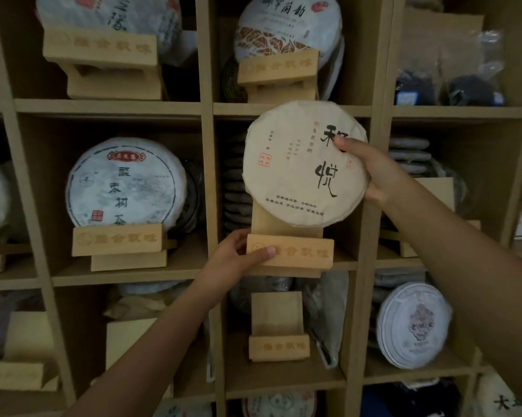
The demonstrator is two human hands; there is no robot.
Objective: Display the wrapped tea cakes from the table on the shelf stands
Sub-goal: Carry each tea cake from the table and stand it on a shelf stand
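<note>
Right hand [371, 173]: grasping cream-wrapped tea cake [302, 164] at its right edge, thumb across the face, fingers behind. Left hand [238, 257]: gripping wooden stand [290, 251] at its left end, thumb pressed on the engraved front bar. Cake upright, face outward, lower rim against the stand's backboard, just above the front bar; seating in the slot not discernible. Stand in centre cubby of shelf [207, 176]. Left of stand: white-wrapped cake [124, 185] seated on own stand. Above: orange-patterned cake [287, 28]. Below: empty stand [279, 344].
</note>
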